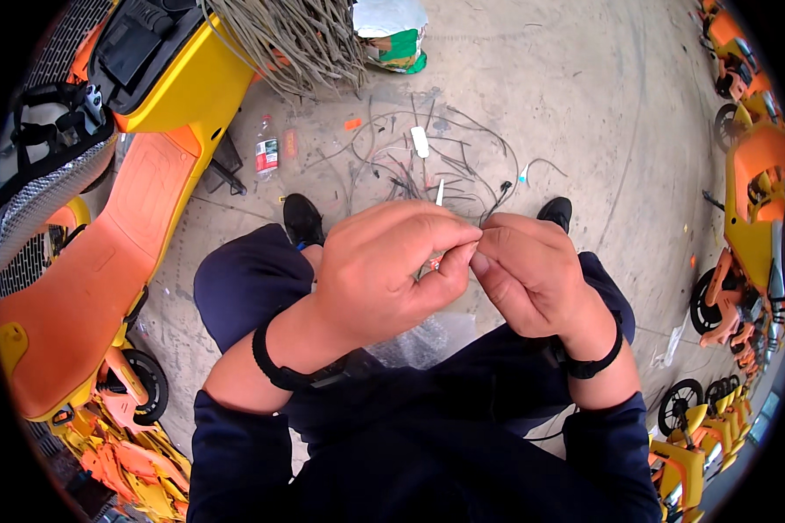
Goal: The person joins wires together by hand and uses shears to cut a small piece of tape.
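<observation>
My left hand (391, 266) and my right hand (530, 275) meet fingertip to fingertip above my knees. Both are closed in a pinch. A thin dark cable (494, 206) comes out at the fingers of my right hand and runs away toward the floor. What sits between my left thumb and forefinger is too small and covered to make out. Just beyond the hands, cut dark cables (449, 161) lie scattered on the concrete. Among them are a white oblong piece (420, 142) and a pointed white strip (440, 192).
A large bundle of grey cables (301, 44) lies ahead, beside a white and green bag (392, 35). A plastic bottle (267, 155) is at the left. A yellow and orange scooter body (105, 235) stands close on my left; more scooters (750, 200) line the right.
</observation>
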### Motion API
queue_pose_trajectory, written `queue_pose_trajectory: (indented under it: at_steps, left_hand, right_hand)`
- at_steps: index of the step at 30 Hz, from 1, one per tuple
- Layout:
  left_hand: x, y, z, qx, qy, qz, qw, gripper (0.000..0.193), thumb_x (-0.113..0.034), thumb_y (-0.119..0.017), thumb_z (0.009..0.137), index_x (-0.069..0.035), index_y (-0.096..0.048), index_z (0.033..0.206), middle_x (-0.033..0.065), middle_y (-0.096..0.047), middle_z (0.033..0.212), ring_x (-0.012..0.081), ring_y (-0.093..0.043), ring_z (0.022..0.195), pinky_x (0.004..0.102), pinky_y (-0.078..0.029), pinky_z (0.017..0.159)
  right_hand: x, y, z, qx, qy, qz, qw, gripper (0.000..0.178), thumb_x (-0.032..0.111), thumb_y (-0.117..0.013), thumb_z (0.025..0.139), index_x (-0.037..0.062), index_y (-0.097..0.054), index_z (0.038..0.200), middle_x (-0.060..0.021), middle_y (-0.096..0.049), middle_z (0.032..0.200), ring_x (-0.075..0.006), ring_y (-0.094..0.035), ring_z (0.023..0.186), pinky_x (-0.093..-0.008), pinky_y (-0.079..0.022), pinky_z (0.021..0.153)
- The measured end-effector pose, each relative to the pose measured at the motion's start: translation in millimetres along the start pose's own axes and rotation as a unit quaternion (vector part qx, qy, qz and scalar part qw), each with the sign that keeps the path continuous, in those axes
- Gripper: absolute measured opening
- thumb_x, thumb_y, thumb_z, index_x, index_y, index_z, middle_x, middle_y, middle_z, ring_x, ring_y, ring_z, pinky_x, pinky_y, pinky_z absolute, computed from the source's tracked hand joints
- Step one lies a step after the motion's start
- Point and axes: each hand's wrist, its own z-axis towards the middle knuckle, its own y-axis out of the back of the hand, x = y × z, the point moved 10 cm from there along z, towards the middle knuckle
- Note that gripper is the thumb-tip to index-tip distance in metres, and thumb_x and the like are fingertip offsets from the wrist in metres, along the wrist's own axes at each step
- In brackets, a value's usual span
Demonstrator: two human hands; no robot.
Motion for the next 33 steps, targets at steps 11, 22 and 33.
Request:
queue_pose_trajectory:
  at_steps: [11, 22, 33]
  left_hand:
    - [8, -5, 2, 0.042, 0.044, -0.117, 0.991, 0.015, -0.003, -0.063, 0.085, -0.001, -0.066, 0.1, 0.0098, -0.067, 0.085, 0.0168, -0.064, 0.071, 0.0247, -0.05, 0.063]
    - [6, 0, 4, 0.064, 0.012, -0.064, 0.996, 0.015, 0.0, -0.067, 0.081, -0.001, -0.065, 0.095, 0.011, -0.064, 0.086, 0.0197, -0.061, 0.073, 0.0258, -0.047, 0.061]
    - [-9, 6, 2, 0.039, -0.059, -0.008, 0.997, 0.019, 0.0, -0.068, 0.078, -0.003, -0.067, 0.096, 0.0086, -0.06, 0.083, 0.0201, -0.056, 0.069, 0.027, -0.046, 0.06]
  right_hand:
    - [-7, 5, -2, 0.018, -0.093, 0.128, 0.987, 0.005, 0.0, -0.055, 0.085, -0.0008, -0.06, 0.087, -0.0114, -0.059, 0.075, -0.0267, -0.058, 0.064, -0.0315, -0.046, 0.057]
    - [-20, -4, -8, 0.052, -0.182, 0.244, 0.951, 0.014, 0.006, -0.051, 0.091, -0.0004, -0.062, 0.085, -0.0075, -0.059, 0.071, -0.0167, -0.058, 0.061, -0.0279, -0.045, 0.057]
    - [-15, -47, -18, 0.119, -0.292, 0.556, 0.769, 0.028, 0.014, -0.044, 0.095, -0.0024, -0.061, 0.08, -0.0061, -0.059, 0.071, -0.0126, -0.057, 0.061, -0.0252, -0.045, 0.056]
